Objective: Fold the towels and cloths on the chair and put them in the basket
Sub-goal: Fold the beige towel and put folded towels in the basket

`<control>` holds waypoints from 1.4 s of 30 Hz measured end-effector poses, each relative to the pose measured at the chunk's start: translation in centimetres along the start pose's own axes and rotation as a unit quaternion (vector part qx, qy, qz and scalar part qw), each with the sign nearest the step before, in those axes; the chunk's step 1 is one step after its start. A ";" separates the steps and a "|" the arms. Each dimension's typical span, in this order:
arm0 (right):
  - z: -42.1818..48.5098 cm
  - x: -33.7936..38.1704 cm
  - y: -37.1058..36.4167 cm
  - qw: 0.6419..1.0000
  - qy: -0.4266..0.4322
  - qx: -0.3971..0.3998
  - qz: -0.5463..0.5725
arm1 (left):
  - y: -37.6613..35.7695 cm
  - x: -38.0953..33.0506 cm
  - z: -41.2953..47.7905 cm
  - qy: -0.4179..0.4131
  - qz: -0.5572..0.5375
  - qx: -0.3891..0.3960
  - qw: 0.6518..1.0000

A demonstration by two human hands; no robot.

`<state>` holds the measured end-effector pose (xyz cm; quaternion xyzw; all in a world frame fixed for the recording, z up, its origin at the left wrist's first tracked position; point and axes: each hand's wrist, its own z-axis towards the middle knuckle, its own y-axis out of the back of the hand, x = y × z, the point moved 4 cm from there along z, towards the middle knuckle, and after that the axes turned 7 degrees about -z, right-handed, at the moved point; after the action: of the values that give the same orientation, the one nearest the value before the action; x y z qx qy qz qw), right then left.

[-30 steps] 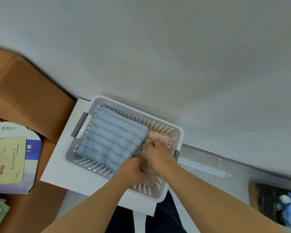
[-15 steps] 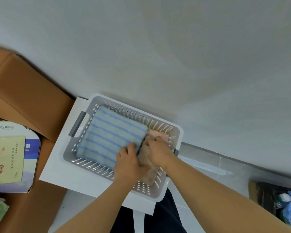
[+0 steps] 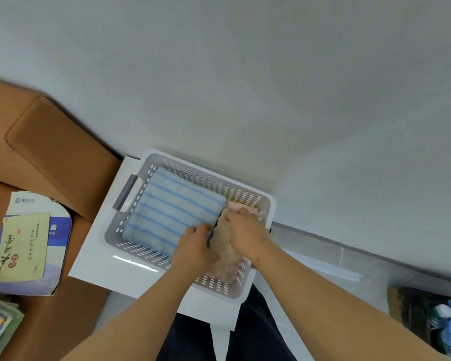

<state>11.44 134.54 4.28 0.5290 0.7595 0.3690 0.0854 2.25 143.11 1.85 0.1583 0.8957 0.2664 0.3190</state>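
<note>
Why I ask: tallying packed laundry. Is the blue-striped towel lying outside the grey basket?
No, the blue-striped towel lies folded inside the grey basket, filling its left part.

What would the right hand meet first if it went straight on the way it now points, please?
Most likely the pink cloth, just beyond the knuckles of the right hand; behind it stands the far wall of the basket. Depth is hard to judge.

Head view, down, seemingly close over basket (image 3: pixel 110 237)
</note>
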 end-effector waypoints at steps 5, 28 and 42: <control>-2.2 -0.6 1.5 0.996 0.021 -0.049 0.073 | 1.6 -2.1 -1.3 -0.027 -0.047 -0.047 0.997; -33.0 -15.1 -8.4 0.642 -0.222 -0.404 0.612 | -11.0 -17.8 -23.4 -0.331 -0.024 0.147 0.932; -58.0 -40.3 -22.3 0.507 -0.300 -0.502 0.633 | -41.0 -29.4 -43.6 -0.387 -0.028 0.257 0.885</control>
<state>-18.04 68.57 20.59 0.8169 -0.1612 0.4636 0.3031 -9.07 80.24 21.07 0.3005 0.7423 -0.0647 0.5954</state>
